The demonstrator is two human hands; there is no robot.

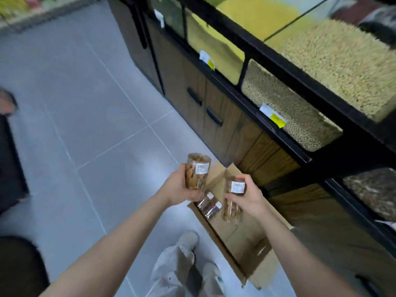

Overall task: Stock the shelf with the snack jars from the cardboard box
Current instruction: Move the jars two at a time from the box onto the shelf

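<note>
Biggest thing here is the grey tiled floor (90,116), filling the whole left side from about 7 to 11 o'clock. Next up, one long black-framed shelf unit (285,67) running from 12 down to 4 o'clock, with at least three clear-fronted bins of grain or beans up top (one yellowish (214,52), two pale tan (287,106)) and wood-look cabinet doors (214,108) underneath with two black handles I can count.

Then one open cardboard box (242,239) on the floor at roughly 5 o'clock, right against the cabinet base. Inside it I count two snack jars lying down (209,205), darker contents, white labels, side by side near the box's upper left corner. Blurry, so there could be more I can't make out.

Two hands, each with one jar, so four jars total in view. The left hand (182,187) has its fingers wrapped around a clear jar of brown snacks (197,170), held upright just above the box's left edge, near 6 o'clock of centre. The right hand (249,197) grips a second jar (232,200) near its labelled end, tilted, hovering over the box.

Two pale shoes (188,241) at the bottom, 6 o'clock.
</note>
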